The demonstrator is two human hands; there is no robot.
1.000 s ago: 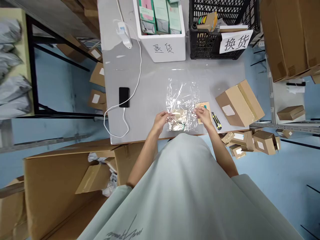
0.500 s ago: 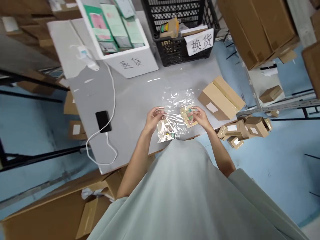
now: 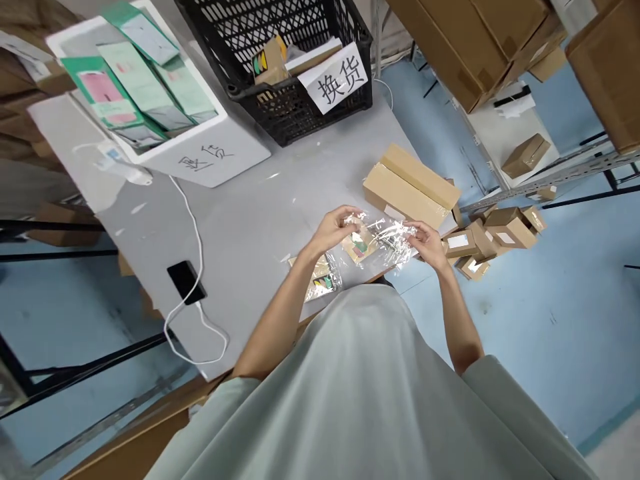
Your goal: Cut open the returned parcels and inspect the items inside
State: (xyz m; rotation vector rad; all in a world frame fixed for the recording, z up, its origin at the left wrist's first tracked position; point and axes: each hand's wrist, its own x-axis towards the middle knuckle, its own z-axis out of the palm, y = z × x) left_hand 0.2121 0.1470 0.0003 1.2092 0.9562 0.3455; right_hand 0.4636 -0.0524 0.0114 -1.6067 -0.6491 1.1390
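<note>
A clear plastic bag (image 3: 395,239) stretches crinkled and shiny between my two hands, above the table's front edge. My left hand (image 3: 336,232) pinches its left side, with thumb and fingers closed. Its right end is gripped by my right hand (image 3: 426,243). Against the left half of the bag shows a tan packet (image 3: 361,245) with a green and reddish print; whether it sits inside or behind the film I cannot tell. Below my left wrist, a second tan packet (image 3: 323,280) with yellow and green marks lies on the table under shiny film, partly covered by my forearm.
Beyond my hands rests a brown carton (image 3: 410,183) on the grey table (image 3: 240,227). A black crate (image 3: 300,110) and a white foam box (image 3: 210,153) with green packets stand at the back. A phone (image 3: 186,281) with a white cable lies left. Cartons (image 3: 470,240) sit at right.
Both hands have shifted right across the table, taking the clear bag off the second packet, which now lies left of it. My right hand has moved from the printed packet to the bag's right end.
</note>
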